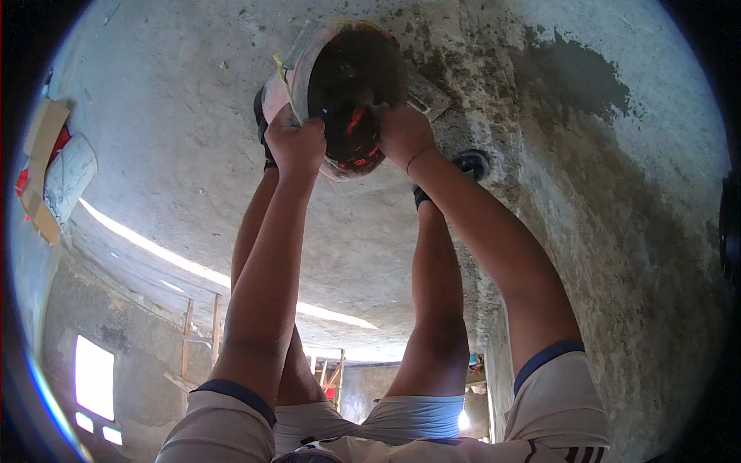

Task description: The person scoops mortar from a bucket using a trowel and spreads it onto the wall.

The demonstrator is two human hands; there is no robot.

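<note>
A pale bucket (333, 160) is tipped so that its round mouth faces me, with a dark inside and orange-red patches low in it. My left hand (297, 147) is closed on the bucket's left rim, beside a thin yellow strip (285, 81). My right hand (404, 137) is curled into a fist at the right side of the mouth. Its fingertips reach over the opening, and whatever they hold is hidden. Partly behind the bucket, a flat grey piece (429, 96) lies on the floor.
My feet stand either side of the bucket, the right one in a dark shoe (471, 163). A rough concrete wall (610, 224) runs along the right. Cardboard (45, 131) and a whitish bag-like item (71, 171) are at far left. Wooden posts (187, 336) stand behind me.
</note>
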